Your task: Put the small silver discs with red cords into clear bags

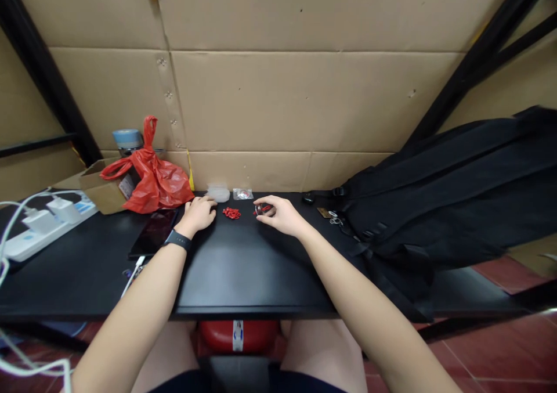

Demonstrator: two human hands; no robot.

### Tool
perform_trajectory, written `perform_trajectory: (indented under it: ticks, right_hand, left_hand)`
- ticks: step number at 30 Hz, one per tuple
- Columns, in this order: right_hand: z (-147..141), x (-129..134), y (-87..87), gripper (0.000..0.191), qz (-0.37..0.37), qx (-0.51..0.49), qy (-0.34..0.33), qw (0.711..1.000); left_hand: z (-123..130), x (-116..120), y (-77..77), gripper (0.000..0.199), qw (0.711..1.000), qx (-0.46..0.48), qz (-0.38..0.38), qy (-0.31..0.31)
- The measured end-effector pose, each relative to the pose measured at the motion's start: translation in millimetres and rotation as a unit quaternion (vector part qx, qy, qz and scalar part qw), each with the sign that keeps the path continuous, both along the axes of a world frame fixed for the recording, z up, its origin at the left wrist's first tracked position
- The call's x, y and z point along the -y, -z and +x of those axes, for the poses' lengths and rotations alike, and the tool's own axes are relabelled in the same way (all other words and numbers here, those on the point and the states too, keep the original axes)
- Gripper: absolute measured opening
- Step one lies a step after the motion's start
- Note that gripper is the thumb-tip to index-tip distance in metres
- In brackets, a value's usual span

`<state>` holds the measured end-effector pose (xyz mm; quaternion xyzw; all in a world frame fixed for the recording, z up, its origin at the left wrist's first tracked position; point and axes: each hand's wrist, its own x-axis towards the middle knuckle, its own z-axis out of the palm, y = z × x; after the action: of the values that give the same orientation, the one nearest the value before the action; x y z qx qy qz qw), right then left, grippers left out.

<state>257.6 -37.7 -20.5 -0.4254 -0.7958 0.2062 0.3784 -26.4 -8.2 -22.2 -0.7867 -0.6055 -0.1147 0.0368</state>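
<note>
My left hand (pixel 199 213), with a dark band on its wrist, rests palm down on the black desk (pixel 248 265), fingers loosely stretched and holding nothing. Just right of its fingertips lies a small heap of red pieces (pixel 232 213), too small to make out singly. Thumb and fingers of my right hand (pixel 281 215) grip a small round clear object with a shiny rim (pixel 260 209), tilted on edge. Some red shows beside and behind it; whether that is inside it cannot be told. Behind the heap are a translucent plastic box (pixel 218 193) and a small clear packet (pixel 242 194).
Left: a knotted red plastic bag (pixel 159 175), an open cardboard box (pixel 102 187), a dark tablet (pixel 152 233) and a white power strip (pixel 47 233) with cables. Right: a large black backpack (pixel 452 190) and small keys (pixel 335 219). A cardboard wall (pixel 278 103) closes the back.
</note>
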Motion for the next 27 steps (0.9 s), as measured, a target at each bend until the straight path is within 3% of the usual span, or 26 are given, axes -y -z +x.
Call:
perform_trajectory:
  ticks: [5,16,19,23,27]
  right_hand:
    - [-2.8,1.1,-1.8,0.037,0.005,0.024,0.006,1.000]
    - [-2.3,2.5,-3.6,0.037,0.011,0.025,0.017,0.999]
    - [-1.3,1.0,-3.1,0.037,0.012,0.015,0.011,1.000]
    - [1.7,-0.8,-4.8,0.037,0.019,-0.007,0.007,1.000]
    - [9.1,-1.2,-10.7,0.036,0.044,-0.022,0.025,0.998]
  left_hand:
    - [5.2,-4.3,6.0,0.050,1.000,0.004,0.001,0.002]
    - [0.2,-4.5,8.0,0.039,0.999,0.031,0.035,0.001]
    - [-0.8,3.4,-4.5,0.034,0.995,0.050,0.080,0.012]
    - [5.1,24.5,-33.2,0.025,0.976,0.097,0.189,0.043]
    - [27.8,43.4,-46.7,0.017,0.949,0.174,0.222,0.141]
